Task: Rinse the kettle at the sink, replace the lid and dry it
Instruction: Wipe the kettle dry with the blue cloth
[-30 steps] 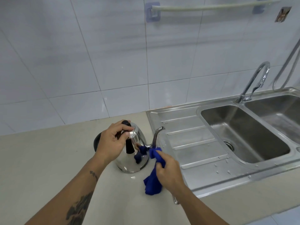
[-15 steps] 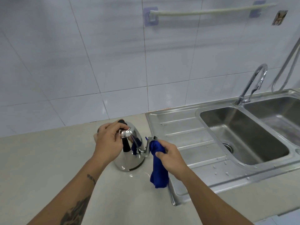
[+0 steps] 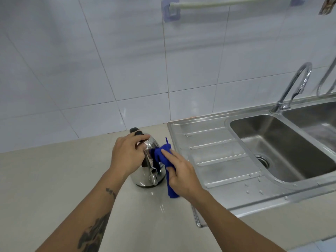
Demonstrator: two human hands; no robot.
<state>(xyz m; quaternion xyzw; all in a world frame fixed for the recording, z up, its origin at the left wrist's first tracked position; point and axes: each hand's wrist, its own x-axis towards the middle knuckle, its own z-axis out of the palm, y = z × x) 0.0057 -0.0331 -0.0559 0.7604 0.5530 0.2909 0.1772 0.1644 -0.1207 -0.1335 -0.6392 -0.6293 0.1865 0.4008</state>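
Gripping the steel kettle (image 3: 145, 171) by its top with the left hand (image 3: 127, 155).
Pressing a blue cloth (image 3: 166, 160), clutched in the right hand (image 3: 181, 173), against the kettle, standing upright on the surface (image 3: 54, 179) beside the sink drainboard (image 3: 218, 153).

Left hand (image 3: 127, 155) covers the kettle (image 3: 145, 177) lid and most of the black handle; lid seating cannot be confirmed. Blue cloth (image 3: 164, 157) and right hand (image 3: 180, 171) hide the kettle's right flank. Cloth's middle lies concealed inside the right palm. Second sink basin (image 3: 316, 120) is cut off by the right edge, as is the hose (image 3: 325, 84) beside the tap. Wall rail (image 3: 227, 3) and a small object (image 3: 327, 7) at top right are cropped by the upper edge; the object is unidentifiable. Both forearms exit at the lower edge.
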